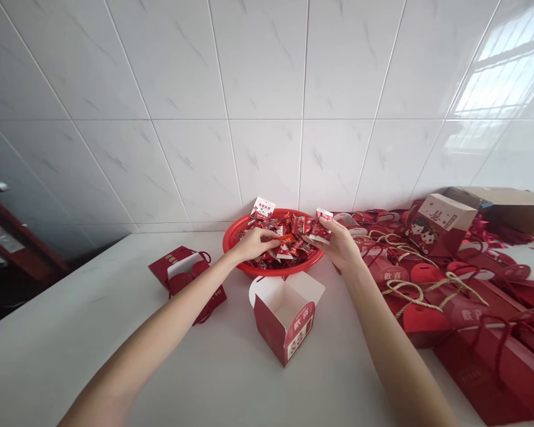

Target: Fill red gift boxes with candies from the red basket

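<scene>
A red plastic basket (229,243) full of small wrapped candies (296,244) stands against the tiled wall. My left hand (254,244) reaches over its near left side, fingers pinched on a red-orange wrapped candy (286,238). At the right rim, my right hand (342,243) is closed round a small red-and-white packet (324,224), held upright. An open gift box (271,326), red outside and white inside, stands on the table between my forearms, just in front of the basket. Its inside shows only white walls.
A white-and-red card packet (263,208) sticks up at the basket's back. Red folded bags (180,267) lie left. Many red boxes with rope handles (422,296) crowd the right side, with a printed box (440,225) and a cardboard carton (507,204) behind.
</scene>
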`<state>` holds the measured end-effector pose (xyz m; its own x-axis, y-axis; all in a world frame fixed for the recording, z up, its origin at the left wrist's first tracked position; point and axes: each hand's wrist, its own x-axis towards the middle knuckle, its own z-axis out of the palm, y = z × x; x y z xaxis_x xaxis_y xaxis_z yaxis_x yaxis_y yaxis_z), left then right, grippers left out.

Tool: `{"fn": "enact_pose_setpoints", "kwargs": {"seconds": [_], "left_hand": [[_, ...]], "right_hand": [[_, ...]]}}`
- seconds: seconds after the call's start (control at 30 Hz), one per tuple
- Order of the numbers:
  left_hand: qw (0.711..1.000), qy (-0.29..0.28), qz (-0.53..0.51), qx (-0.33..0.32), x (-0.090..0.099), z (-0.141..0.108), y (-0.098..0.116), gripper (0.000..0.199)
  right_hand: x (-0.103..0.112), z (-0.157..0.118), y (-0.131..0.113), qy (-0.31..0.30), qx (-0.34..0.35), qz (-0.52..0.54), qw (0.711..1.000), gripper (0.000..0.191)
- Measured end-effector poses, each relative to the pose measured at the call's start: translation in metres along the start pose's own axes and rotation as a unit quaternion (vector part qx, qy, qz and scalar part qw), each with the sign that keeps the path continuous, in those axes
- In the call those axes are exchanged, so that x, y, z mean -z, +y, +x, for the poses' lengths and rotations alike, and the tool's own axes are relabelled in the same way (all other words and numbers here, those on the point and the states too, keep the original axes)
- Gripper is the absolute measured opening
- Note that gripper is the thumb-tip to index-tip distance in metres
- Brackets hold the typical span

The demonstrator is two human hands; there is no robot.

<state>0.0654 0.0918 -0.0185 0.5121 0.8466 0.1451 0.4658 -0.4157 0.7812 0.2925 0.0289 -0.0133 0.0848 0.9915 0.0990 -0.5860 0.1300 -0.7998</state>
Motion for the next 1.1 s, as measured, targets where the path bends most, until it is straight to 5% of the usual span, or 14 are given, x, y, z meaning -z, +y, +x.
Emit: {"fn": "enact_pose_setpoints", "kwargs": {"seconds": [0.13,0.27,0.53,0.83,1.1], "left_hand": [[0.998,0.055,0.032,0.016,-0.001,0.003,0.006,0.022],[0.995,0.082,-0.048,0.007,0.0,0.004,0.017,0.021],[0.978,0.082,-0.178,-0.075,-0.009,-0.022,0.043,0.036],[0.948,0.054,-0.303,-0.074,-0.02,-0.056,0.062,0.026],[0.964,0.055,-0.248,-0.083,-0.029,-0.077,0.063,0.04]], "right_hand": [[0.001,-0.001,-0.001,-0.003,-0.008,-0.009,1.0,0.025],[0.002,-0.001,-0.003,-0.005,-0.011,-0.009,1.0,0.025],[-0.009,-0.011,-0.009,-0.086,-0.053,-0.04,0.994,0.036],[-0.02,-0.036,-0.027,-0.186,-0.02,-0.115,0.976,0.033],[-0.028,-0.051,-0.035,-0.22,0.005,-0.169,0.961,0.031]]}}
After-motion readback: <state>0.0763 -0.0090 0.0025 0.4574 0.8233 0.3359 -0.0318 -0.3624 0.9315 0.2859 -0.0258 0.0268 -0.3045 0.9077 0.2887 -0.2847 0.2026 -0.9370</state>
